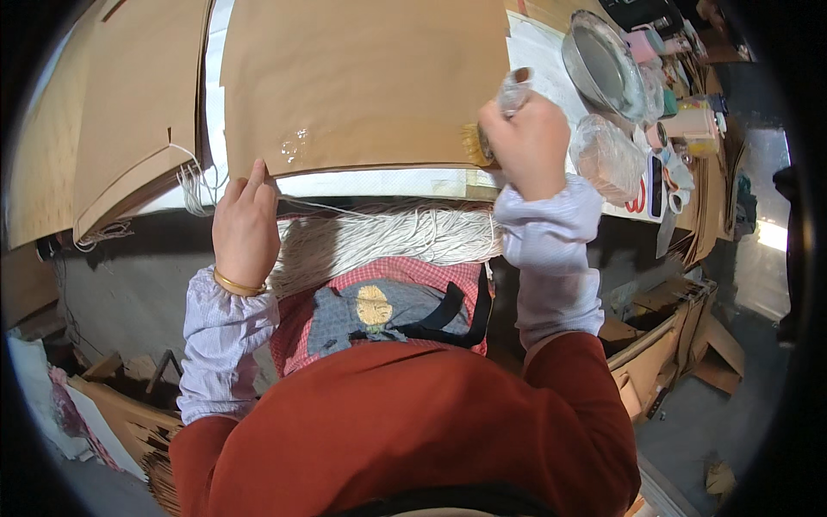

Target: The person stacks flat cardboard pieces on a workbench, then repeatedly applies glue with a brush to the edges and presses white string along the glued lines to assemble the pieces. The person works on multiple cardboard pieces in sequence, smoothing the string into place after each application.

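Note:
My right hand (pixel 532 146) is closed around a brush, its handle (pixel 515 90) wrapped in clear plastic. The pale yellow bristles (pixel 474 145) touch the near right corner of a large brown paper sheet (pixel 370 77). My left hand (pixel 245 228) rests at the sheet's near left corner, fingers stretched forward and the fingertips on the paper; its thumb is hardly visible. A shiny wet patch (pixel 295 148) lies on the sheet near its front edge. White cords (pixel 388 237) in a thick bundle lie across my lap, below the table edge.
Another brown sheet (pixel 142 103) with loose white cords (pixel 196 185) lies at the left. At the right stand a metal basin (pixel 607 65), a plastic-wrapped block (pixel 607 159), a phone (pixel 656 185) and red-handled scissors (pixel 636 200). Cardboard boxes (pixel 655 345) stand on the floor at lower right.

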### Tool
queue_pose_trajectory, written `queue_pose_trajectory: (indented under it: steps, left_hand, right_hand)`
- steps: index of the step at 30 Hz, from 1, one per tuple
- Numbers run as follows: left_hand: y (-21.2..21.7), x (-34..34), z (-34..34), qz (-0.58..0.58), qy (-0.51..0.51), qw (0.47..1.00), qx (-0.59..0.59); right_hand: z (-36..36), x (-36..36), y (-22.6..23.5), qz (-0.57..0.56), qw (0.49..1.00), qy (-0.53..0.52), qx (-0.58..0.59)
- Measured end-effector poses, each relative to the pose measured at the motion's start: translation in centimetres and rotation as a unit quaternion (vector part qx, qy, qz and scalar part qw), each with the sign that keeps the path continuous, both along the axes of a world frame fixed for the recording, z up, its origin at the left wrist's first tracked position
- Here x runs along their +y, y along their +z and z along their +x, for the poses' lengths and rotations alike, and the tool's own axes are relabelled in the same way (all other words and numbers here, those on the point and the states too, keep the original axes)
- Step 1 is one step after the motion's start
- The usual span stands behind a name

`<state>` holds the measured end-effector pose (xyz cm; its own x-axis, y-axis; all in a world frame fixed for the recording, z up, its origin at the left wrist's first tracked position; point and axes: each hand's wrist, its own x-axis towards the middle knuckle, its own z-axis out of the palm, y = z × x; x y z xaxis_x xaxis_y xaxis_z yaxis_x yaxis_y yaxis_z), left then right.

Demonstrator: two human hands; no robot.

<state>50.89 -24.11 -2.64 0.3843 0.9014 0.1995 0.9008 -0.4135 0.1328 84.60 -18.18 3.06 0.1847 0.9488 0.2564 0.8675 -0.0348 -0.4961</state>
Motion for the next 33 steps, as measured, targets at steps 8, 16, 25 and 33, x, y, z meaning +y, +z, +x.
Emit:
queue_pose_trajectory:
  steps: [8, 16, 25, 33]
  left_hand:
    - [1.4, 0.1, 0.0, 0.048, -0.025, 0.997, -0.061]
    - [9.9, -3.7, -0.1, -0.299, -0.151, 0.775, -0.536]
    - [12.4, -1.3, -3.0, -0.045, -0.018, 0.969, -0.243]
    - [0.1, 7.1, -1.9, -0.127, 0.044, 0.932, -0.336]
  right_hand:
    - [17.7, -5.8, -1.4, 0.238, 0.956, -0.049, 0.165]
    - [5.4, -10.9, -2.5, -0.128, 0.956, -0.064, 0.255]
    - [3.9, -10.0, -3.2, -0.099, 0.885, 0.311, 0.333]
    - [6.5, -2.0, -5.9, -0.124, 0.948, 0.075, 0.285]
